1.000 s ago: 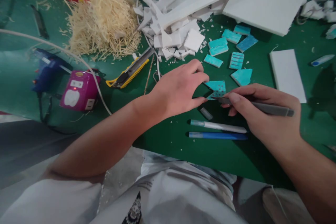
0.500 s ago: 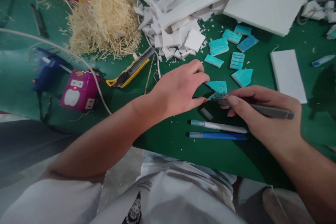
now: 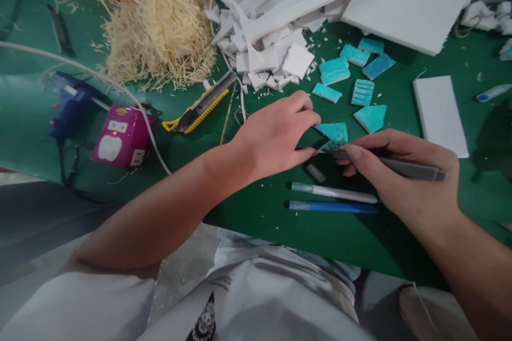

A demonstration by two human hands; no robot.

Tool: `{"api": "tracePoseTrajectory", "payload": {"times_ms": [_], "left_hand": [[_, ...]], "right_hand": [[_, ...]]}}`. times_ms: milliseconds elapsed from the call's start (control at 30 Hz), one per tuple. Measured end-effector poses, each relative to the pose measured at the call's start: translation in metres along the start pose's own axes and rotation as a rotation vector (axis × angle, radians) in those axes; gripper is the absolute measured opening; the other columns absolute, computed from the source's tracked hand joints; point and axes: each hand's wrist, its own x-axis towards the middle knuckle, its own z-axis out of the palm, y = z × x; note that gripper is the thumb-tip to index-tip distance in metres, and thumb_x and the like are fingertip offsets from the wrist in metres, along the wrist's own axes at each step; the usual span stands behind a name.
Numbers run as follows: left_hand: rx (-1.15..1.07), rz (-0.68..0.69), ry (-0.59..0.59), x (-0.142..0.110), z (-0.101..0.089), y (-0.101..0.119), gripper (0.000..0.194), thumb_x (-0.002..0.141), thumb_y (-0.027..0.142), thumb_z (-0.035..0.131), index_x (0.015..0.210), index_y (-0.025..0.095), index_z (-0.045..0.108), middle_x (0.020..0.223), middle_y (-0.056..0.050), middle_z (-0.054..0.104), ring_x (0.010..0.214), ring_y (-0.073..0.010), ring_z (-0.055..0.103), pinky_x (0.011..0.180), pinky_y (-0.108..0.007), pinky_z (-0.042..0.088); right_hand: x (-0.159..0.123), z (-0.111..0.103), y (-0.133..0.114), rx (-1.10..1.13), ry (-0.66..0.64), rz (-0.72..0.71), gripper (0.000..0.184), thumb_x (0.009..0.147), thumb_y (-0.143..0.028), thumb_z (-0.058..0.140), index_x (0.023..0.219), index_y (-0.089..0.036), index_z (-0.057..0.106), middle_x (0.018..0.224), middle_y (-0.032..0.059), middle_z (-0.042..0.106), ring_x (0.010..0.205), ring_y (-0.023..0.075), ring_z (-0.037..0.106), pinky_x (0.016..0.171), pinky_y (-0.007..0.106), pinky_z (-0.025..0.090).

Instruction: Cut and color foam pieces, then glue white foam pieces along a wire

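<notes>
Back from the near edge of the green surface [image 3: 248,208], my left hand [image 3: 276,130] has the dotted teal piece [image 3: 335,132] by its left end (fingers [image 3: 311,118] kinda spread), and my right hand [image 3: 416,192] pinches a gray pen [image 3: 416,168] tip-down at it.

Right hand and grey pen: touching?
Touching. The head view shows the right hand gripping the grey pen, thumb pressed over its barrel near the writing end.

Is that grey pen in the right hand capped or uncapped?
Uncapped: the grey pen shows a bare, narrow tip at the dotted turquoise piece.
</notes>
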Motion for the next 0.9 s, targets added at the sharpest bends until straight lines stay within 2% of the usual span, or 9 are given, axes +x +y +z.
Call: {"api": "tracePoseTrajectory", "payload": {"times_ms": [333, 567, 900], "left_hand": [[0.003, -0.008, -0.017, 0.0006, -0.0006, 0.0015, 0.034, 0.095, 0.027, 0.076, 0.127, 0.016, 0.071, 0.131, -0.010, 0.065, 0.116, -0.0252, 0.068, 0.096, -0.037, 0.057], [0.001, -0.005, -0.002, 0.0010, -0.0005, 0.0010, 0.033, 0.094, 0.026, 0.076, 0.126, 0.017, 0.072, 0.131, -0.010, 0.066, 0.115, -0.0251, 0.069, 0.095, -0.037, 0.057], [-0.001, -0.013, -0.010, 0.0002, 0.0007, 0.0020, 0.033, 0.095, 0.028, 0.075, 0.127, 0.017, 0.071, 0.133, -0.011, 0.065, 0.116, -0.0260, 0.069, 0.096, -0.038, 0.058]], "right_hand": [[0.0020, 0.0015, 0.0008, -0.014, 0.029, -0.054, 0.012, 0.088, -0.027, 0.085, 0.078, -0.029, 0.081, 0.067, -0.0028, 0.077, 0.057, 0.0143, 0.072, 0.054, 0.025, 0.059], [0.0011, -0.0008, 0.0022, -0.010, 0.005, -0.024, 0.010, 0.089, -0.031, 0.085, 0.080, -0.030, 0.081, 0.067, -0.0027, 0.077, 0.057, 0.0157, 0.072, 0.054, 0.027, 0.060], [0.0027, 0.0010, 0.0018, -0.014, 0.030, -0.039, 0.011, 0.087, -0.029, 0.087, 0.078, -0.031, 0.082, 0.066, -0.0030, 0.077, 0.055, 0.0158, 0.072, 0.053, 0.026, 0.059]]}}
